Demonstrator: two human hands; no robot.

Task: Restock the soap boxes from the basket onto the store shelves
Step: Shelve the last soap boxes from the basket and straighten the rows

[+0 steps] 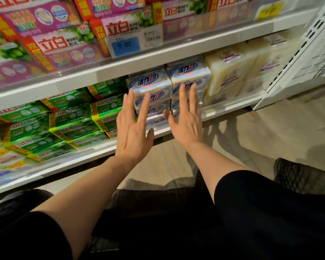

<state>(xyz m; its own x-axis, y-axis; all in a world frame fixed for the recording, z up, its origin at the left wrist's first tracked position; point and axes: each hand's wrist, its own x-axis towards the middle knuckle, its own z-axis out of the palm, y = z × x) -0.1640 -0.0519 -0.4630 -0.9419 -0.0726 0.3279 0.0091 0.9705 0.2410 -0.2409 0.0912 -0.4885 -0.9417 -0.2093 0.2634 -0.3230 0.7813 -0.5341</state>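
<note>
Two stacks of white-and-blue soap boxes stand on the lower shelf, side by side. My left hand is held flat with straight fingers in front of the left stack, fingertips at its face. My right hand is also flat and spread, its fingertips at the face of the right stack. Neither hand holds anything. I cannot tell whether the fingers touch the boxes. The basket shows only as dark mesh low down between my arms.
Green soap packs fill the lower shelf to the left; cream soap bars sit to the right. Pink packs and a blue 9.00 price tag are on the upper shelf. A white perforated panel closes the right end. A dark shoe is on the floor.
</note>
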